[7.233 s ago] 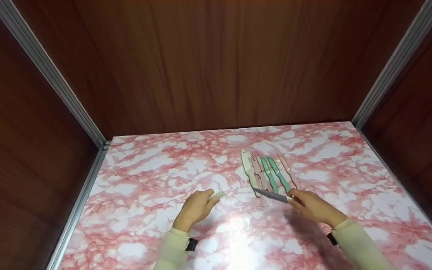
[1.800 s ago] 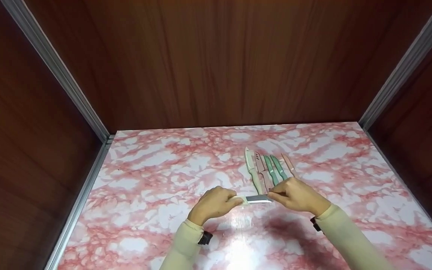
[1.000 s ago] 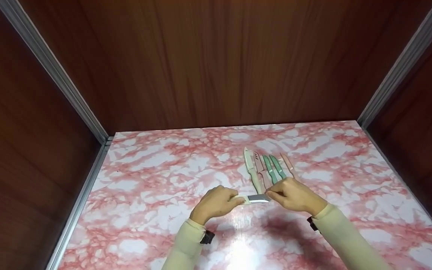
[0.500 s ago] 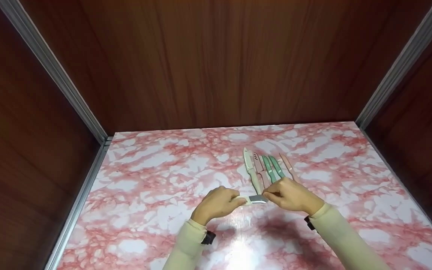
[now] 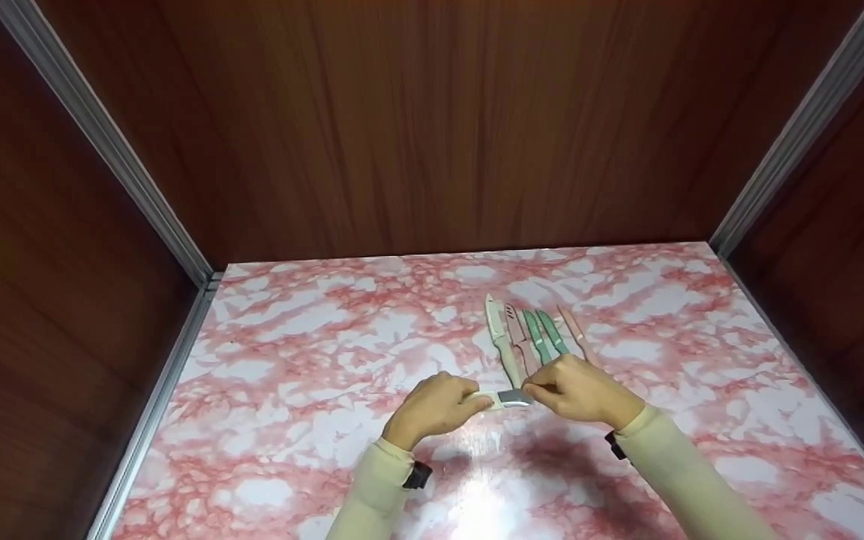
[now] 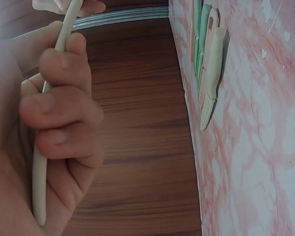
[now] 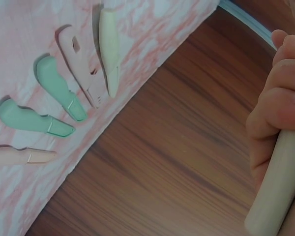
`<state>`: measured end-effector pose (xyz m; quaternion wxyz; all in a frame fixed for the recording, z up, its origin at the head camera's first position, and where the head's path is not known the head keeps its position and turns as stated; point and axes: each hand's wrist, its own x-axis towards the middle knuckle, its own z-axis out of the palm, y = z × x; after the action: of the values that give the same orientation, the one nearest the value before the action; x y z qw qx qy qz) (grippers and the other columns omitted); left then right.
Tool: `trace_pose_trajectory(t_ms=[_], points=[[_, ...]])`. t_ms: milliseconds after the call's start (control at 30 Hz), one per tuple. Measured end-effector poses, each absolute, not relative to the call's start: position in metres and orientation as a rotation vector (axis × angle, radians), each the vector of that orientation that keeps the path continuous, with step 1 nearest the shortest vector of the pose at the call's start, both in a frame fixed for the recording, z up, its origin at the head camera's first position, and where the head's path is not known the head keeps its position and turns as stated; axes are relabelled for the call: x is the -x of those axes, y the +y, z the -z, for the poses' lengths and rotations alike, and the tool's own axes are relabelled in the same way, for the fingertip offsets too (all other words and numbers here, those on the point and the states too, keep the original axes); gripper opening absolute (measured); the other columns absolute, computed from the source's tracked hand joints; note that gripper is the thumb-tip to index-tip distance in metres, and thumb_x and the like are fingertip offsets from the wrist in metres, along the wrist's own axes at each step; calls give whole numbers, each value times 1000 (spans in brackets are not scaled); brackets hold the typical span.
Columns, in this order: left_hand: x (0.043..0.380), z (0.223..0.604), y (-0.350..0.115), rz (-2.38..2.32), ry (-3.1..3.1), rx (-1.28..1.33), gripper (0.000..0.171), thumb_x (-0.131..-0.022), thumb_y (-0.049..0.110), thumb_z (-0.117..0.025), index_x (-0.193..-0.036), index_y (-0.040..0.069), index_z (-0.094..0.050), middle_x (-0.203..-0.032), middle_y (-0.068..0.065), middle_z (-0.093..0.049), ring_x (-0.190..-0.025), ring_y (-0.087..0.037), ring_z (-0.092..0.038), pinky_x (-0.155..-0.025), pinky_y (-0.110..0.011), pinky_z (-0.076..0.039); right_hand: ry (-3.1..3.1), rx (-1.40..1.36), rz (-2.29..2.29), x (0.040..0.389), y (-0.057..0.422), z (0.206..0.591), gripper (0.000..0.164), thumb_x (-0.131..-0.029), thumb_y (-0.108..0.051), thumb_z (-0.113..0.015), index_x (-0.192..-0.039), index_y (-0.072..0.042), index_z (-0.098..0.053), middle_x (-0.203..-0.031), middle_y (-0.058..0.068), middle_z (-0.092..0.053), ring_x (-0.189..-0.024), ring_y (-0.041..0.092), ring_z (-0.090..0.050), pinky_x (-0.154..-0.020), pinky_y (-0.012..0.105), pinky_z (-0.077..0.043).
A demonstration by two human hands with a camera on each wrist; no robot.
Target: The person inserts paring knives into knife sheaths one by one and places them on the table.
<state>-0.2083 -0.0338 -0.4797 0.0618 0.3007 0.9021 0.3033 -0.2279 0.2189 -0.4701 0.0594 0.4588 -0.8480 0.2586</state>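
My left hand (image 5: pixel 436 405) grips a cream knife cover (image 6: pixel 40 184), seen edge-on between the curled fingers in the left wrist view. My right hand (image 5: pixel 578 390) holds a kitchen knife (image 5: pixel 514 397) by its cream handle, whose end sticks out of the palm in the right wrist view. A short stretch of grey blade shows between the two hands, lined up with the cover's mouth; the tip is out of sight, apparently inside the cover. Both hands are above the table, close together.
Behind the hands, a row of knives lies on the red-and-white marbled table (image 5: pixel 312 352): a cream knife (image 5: pixel 505 352), a pink knife (image 5: pixel 516 334), two green knives (image 5: pixel 550 328) and a peach knife (image 5: pixel 574 326). Brown wood panels (image 5: pixel 432 135) enclose the back and sides.
Earlier the hands were apart, with the knife's whole blade bare in the right hand. They have come together, and the visible blade has grown shorter as the right hand moved left.
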Motion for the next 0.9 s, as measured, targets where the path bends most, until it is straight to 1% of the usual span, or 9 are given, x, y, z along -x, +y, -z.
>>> trace_pose_trajectory(t_ms=[100, 200, 433, 567, 733, 900], points=[[208, 479, -33, -919, 2724, -899, 38, -95, 41, -53, -64, 19, -49, -51, 12, -31, -43, -2, -26, -42, -21, -24, -2584, -1383, -784, 228, 219, 470, 27, -93, -15, -60, -67, -24, -60, -57, -18, -43, -48, -7, -32, -45, 13, -29], [207, 478, -32, -930, 2709, -888, 38, -95, 41, -53, -64, 19, -49, -51, 12, -31, -43, -2, -25, -41, -20, -23, -2588, -1389, -772, 227, 218, 469, 28, -93, -15, -60, -67, -24, -60, -57, -18, -43, -48, -7, -32, -45, 13, -29], [206, 479, -29, -936, 2691, -917, 37, -95, 40, -52, -65, 19, -50, -52, 11, -31, -43, -2, -26, -42, -20, -24, -2598, -1386, -741, 225, 216, 468, 36, -92, -13, -60, -60, -24, -49, -55, -18, -35, -48, -8, -28, -45, 13, -27], [206, 479, -26, -920, 2702, -924, 38, -95, 41, -52, -64, 19, -49, -52, 11, -31, -45, -2, -28, -43, -20, -26, -2603, -1379, -740, 224, 215, 467, 38, -93, -16, -59, -59, -25, -45, -54, -18, -33, -47, -8, -27, -44, 13, -26], [206, 476, -22, -918, 2702, -930, 39, -96, 42, -52, -64, 19, -48, -53, 10, -31, -45, -2, -28, -44, -20, -26, -2618, -1384, -762, 223, 214, 465, 38, -93, -15, -58, -59, -24, -45, -54, -17, -32, -47, -7, -26, -44, 14, -25], [206, 474, -18, -926, 2709, -942, 41, -96, 41, -51, -62, 19, -43, -52, 10, -29, -44, -3, -25, -45, -20, -26, -2620, -1384, -764, 223, 212, 462, 38, -94, -15, -57, -59, -25, -45, -54, -18, -31, -48, -7, -26, -45, 14, -26]])
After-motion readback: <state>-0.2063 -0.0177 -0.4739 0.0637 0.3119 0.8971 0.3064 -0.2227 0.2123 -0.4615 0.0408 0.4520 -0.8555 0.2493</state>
